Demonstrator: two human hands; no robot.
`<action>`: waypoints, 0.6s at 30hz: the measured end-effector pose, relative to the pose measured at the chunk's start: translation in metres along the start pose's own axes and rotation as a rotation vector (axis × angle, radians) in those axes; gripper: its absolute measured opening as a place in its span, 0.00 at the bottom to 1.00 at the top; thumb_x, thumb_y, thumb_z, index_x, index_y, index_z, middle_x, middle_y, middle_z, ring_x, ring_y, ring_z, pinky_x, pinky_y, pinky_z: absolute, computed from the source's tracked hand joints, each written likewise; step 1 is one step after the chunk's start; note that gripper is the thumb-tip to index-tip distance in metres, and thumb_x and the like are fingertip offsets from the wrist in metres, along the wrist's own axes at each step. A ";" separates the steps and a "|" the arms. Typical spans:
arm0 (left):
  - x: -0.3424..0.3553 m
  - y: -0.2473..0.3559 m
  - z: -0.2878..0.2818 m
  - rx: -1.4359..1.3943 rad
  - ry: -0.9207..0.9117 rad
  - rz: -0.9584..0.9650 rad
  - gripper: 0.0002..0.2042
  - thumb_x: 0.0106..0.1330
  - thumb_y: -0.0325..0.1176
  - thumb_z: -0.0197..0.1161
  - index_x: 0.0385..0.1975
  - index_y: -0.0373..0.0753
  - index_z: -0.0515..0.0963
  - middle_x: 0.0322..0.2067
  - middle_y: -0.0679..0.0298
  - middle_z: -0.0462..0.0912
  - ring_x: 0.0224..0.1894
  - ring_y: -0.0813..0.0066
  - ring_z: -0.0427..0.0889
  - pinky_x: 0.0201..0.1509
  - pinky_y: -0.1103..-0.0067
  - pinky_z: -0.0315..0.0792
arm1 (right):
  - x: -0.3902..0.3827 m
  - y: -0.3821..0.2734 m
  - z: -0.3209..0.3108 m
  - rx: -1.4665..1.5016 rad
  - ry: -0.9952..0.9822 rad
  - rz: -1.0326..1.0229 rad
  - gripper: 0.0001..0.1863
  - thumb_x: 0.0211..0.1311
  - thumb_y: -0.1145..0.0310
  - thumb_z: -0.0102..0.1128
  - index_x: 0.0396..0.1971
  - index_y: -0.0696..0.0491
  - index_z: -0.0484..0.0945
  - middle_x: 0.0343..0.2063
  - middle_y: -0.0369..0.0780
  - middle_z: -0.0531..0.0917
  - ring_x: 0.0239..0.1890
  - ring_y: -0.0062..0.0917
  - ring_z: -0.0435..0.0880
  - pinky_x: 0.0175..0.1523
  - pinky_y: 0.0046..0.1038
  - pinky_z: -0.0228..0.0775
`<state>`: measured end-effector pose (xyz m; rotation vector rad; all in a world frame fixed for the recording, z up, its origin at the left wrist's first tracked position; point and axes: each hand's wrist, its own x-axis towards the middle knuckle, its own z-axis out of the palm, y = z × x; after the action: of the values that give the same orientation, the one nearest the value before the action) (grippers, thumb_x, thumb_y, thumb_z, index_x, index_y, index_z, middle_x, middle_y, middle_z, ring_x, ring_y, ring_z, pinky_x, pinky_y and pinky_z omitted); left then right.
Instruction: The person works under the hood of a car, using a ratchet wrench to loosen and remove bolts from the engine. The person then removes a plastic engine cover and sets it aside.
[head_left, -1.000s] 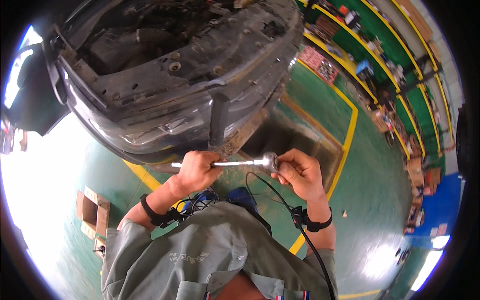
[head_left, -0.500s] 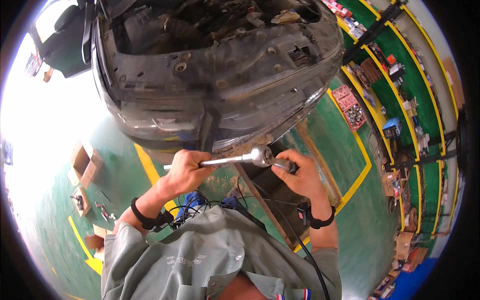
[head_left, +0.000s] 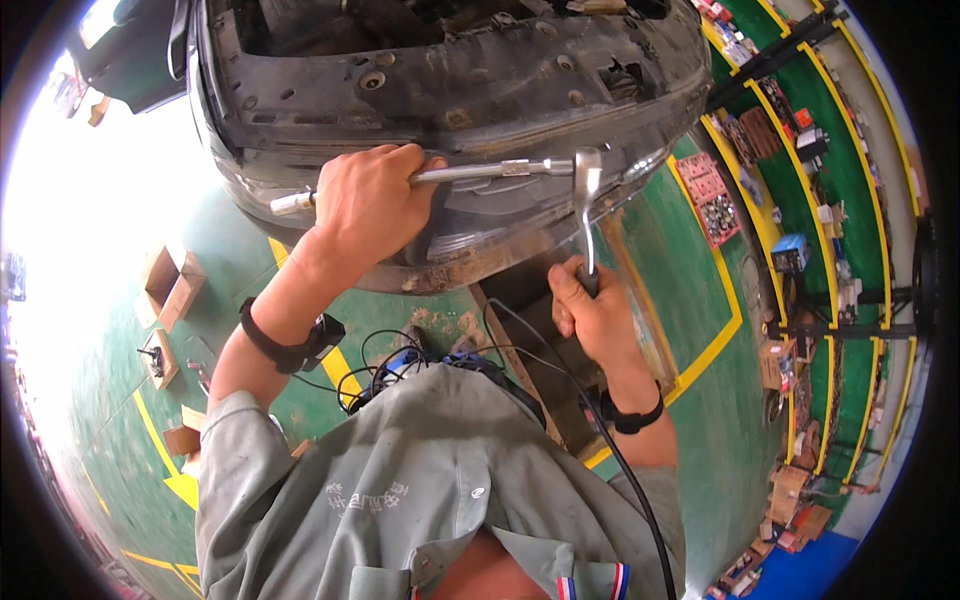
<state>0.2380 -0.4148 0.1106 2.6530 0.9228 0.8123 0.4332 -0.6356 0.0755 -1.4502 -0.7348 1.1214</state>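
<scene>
A ratchet wrench [head_left: 589,200] is fitted with a long extension bar [head_left: 475,171], and a silver socket [head_left: 292,204] sits on the bar's left end. My left hand [head_left: 372,208] wraps round the bar close to the socket. Lower and to the right, my right hand [head_left: 598,318] is closed on the ratchet's dark handle. The bar lies roughly level and the handle points down toward me. Behind both hands is the dirty dark front end of a car [head_left: 480,105], its top open; whether the tool touches it, I cannot tell.
Shelves [head_left: 800,200] of parts line the right side, with a pink case of sockets [head_left: 708,195] beside them. A floor pit [head_left: 540,335] lies below the car. Cables [head_left: 385,372] hang at my waist. An open cardboard box [head_left: 170,285] stands left.
Both hands have moved up and away from me, the left further, with the tool. The ratchet handle has swung from in line with the bar to roughly square to it.
</scene>
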 end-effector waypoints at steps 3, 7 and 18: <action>-0.008 0.002 -0.002 -0.200 -0.213 0.007 0.15 0.69 0.42 0.63 0.27 0.35 0.81 0.26 0.50 0.84 0.32 0.43 0.83 0.36 0.58 0.76 | 0.001 -0.008 -0.011 -0.457 0.219 -0.255 0.20 0.70 0.53 0.71 0.29 0.54 0.79 0.18 0.28 0.68 0.22 0.11 0.62 0.26 0.22 0.52; -0.027 0.004 0.002 -0.474 -0.564 -0.035 0.06 0.61 0.31 0.67 0.29 0.34 0.82 0.23 0.48 0.78 0.28 0.42 0.78 0.31 0.61 0.71 | -0.018 -0.028 -0.019 -0.596 0.265 -0.248 0.16 0.63 0.59 0.78 0.30 0.53 0.79 0.19 0.27 0.68 0.24 0.11 0.63 0.27 0.21 0.53; -0.048 0.033 0.045 -0.402 -0.437 0.276 0.08 0.60 0.34 0.69 0.27 0.38 0.79 0.24 0.55 0.82 0.30 0.49 0.84 0.32 0.59 0.75 | -0.060 -0.042 0.013 -0.325 0.277 -0.312 0.11 0.62 0.72 0.76 0.34 0.55 0.79 0.24 0.29 0.77 0.26 0.09 0.70 0.30 0.14 0.60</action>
<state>0.2489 -0.4717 0.0653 2.4676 0.2562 0.3822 0.4054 -0.6762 0.1317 -1.6509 -0.9356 0.5652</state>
